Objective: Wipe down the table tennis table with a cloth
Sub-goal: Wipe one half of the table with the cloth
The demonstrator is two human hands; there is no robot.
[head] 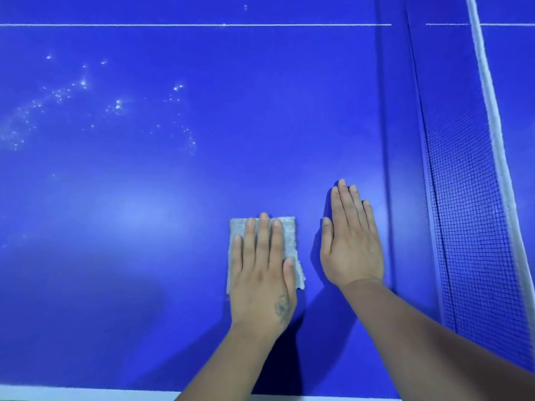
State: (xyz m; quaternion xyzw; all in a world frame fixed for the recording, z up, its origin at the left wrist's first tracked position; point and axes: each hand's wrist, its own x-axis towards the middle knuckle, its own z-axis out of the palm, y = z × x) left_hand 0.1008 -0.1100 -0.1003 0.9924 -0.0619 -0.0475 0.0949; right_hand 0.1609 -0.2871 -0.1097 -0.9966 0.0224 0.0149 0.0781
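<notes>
Head view, read left to right: toward the far left corner of the table tennis table (173,169) you have a scatter of bright droplets or specks (86,105) on the blue surface, well apart from both hands and apparently not yet wiped. A thin white line (202,25) crosses along the far side. Near the near edge, about mid-width, the cloth (289,235) lies flat, a folded pale grey rectangle; its long axis runs from the near edge toward the far side. Your left hand (262,273) presses it down with straight fingers, palm flat, nothing pinched. Judgement: the cloth is light, soft and limp, so it will likely bunch or slip out unless you keep the whole palm on its centre; a pinch at a corner would only drag a fold. Just beside it, your right hand (351,241) rests open and flat on bare table, holding nothing. Further right the net (469,212) stands, its white top band (492,111) slanting away.
</notes>
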